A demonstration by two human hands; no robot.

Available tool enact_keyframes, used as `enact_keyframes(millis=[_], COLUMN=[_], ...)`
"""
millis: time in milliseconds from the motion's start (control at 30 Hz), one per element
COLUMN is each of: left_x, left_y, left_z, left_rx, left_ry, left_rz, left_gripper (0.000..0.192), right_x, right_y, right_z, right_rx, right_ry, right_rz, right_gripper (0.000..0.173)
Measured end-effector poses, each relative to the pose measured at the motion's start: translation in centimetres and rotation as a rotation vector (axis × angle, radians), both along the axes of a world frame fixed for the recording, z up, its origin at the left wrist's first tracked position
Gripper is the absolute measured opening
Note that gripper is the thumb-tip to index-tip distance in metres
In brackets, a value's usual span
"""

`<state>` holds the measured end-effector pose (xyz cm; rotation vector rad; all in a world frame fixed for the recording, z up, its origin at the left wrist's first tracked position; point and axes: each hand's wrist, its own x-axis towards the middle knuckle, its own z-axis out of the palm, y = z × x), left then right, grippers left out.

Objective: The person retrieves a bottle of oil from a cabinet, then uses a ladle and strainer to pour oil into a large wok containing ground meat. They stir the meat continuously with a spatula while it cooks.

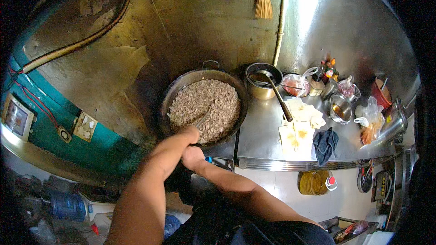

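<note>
A large dark wok (243, 109) stands before me, filled with pale brown minced meat (221, 112). My left hand (190, 134) is closed on the handle of a metal spatula (204, 117), whose far end is sunk in the meat. Just below it and nearer to me, my right hand (193, 157) is also closed, close to the wok's near rim; it seems to grip the lower part of the same handle, which the hands mostly hide. A loop handle (210, 64) rises at the wok's far side.
Right of the wok, a pot (264, 92) holds dark liquid and a ladle (281, 102). Stained paper sheets (296, 132), a dark cloth (325, 145), a metal bowl (340, 109) and bagged food (371, 122) lie on the steel counter (259, 136). Below stands an oil jug (313, 182).
</note>
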<state>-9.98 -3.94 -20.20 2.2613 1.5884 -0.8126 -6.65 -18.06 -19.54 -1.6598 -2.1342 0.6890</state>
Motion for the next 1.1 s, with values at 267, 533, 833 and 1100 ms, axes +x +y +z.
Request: enact_keyframes(millis=[267, 533, 833, 1100], left_x=[4.1, 2.8, 5.3, 2.4], left_y=[-0.1, -1.5, 0.2, -2.4], left_z=[0.3, 4.3, 3.4, 8.0], left_rx=[-0.094, -0.247, -0.263, -0.335], left_ry=[0.053, 0.148, 0.090, 0.234], left_rz=[-0.003, -0.008, 0.085, 0.139], left_gripper=[0.026, 0.033, 0.033, 0.042], right_x=[0.9, 0.5, 0.7, 1.0], right_y=[-1.8, -0.2, -0.3, -0.1], right_z=[2.8, -0.1, 0.0, -0.4], right_rx=[0.062, -0.014, 0.007, 0.022], right_ry=[0.030, -0.027, 0.033, 0.032], right_rz=[-0.007, 0.011, 0.030, 0.075], right_gripper=[0.023, 0.020, 0.019, 0.019])
